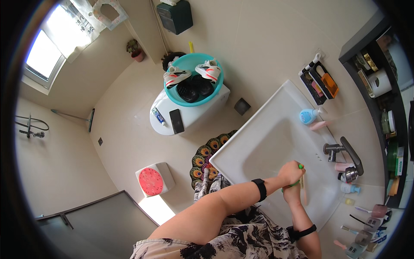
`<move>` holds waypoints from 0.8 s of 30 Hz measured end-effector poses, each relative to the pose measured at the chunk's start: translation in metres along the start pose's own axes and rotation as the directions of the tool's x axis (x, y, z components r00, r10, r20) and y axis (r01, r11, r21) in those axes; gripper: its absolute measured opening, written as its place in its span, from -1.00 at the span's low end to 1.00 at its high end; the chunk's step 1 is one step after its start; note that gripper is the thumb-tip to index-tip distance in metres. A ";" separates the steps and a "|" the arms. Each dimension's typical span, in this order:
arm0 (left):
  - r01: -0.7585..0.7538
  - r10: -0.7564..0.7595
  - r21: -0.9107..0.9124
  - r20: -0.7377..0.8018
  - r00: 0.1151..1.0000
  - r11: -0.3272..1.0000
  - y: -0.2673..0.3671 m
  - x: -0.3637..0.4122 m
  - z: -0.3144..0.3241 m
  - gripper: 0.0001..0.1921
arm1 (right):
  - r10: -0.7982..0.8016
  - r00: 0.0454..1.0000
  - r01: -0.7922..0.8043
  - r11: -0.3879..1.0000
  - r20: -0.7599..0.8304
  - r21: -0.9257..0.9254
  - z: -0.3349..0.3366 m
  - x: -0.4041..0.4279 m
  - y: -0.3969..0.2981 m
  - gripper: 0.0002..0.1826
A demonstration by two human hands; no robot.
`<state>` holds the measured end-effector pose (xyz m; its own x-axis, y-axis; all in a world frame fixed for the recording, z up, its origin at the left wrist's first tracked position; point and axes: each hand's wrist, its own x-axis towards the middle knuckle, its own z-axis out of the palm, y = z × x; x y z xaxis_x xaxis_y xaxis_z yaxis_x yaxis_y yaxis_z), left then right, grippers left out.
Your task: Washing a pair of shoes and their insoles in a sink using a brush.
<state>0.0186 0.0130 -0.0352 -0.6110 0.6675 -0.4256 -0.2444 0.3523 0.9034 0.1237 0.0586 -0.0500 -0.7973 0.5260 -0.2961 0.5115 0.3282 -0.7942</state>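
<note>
Over the right part of a white washbasin [275,132], my two hands are close together, one beyond the other. My left hand [291,173] is closed in a fist, with a bright green piece [301,166] sticking out of it. Just nearer to me, my right hand [291,193] grips at the same green thing, its fingers partly hidden. A slim beige strip [304,191], perhaps part of the same object, runs down beside the hands. What the object is I cannot tell. Black bands circle both arms.
A grey faucet [346,153] and a blue pump bottle [307,116] stand on the basin's rim. On the toilet lid [161,129] lie a phone [176,121] and a tube [158,116]. A turquoise basin [194,102] holds shoes. A stool [150,181] stands at left.
</note>
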 end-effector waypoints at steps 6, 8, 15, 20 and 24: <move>0.015 -0.015 -0.004 0.034 0.999 1.000 0.000 -0.002 -0.003 -0.69 | -0.047 0.999 0.046 0.999 -0.018 -0.013 0.001 0.001 0.014 -0.81; 0.031 -0.032 0.019 0.072 0.997 0.999 0.001 -0.002 -0.007 -0.68 | -0.008 0.998 0.007 1.000 0.057 0.020 -0.001 0.000 0.016 -0.73; 0.056 -0.056 -0.038 0.012 0.998 0.998 -0.002 -0.005 -0.002 -0.65 | 0.018 0.992 -0.010 0.997 0.124 -0.070 -0.002 -0.002 0.014 -0.62; 0.089 -0.089 -0.019 0.019 0.996 0.996 -0.001 -0.006 -0.005 -0.64 | 0.025 0.999 -0.025 0.999 -0.025 -0.031 0.003 -0.002 0.015 -0.80; 0.096 -0.095 -0.035 0.024 0.995 0.995 0.000 -0.008 -0.007 -0.62 | 0.030 1.000 -0.030 1.000 -0.007 0.002 0.003 -0.001 0.018 -0.80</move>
<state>0.0184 0.0035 -0.0319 -0.5666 0.6468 -0.5105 -0.3277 0.3916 0.8598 0.1328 0.0614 -0.0659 -0.7793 0.5408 -0.3165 0.5347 0.3106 -0.7859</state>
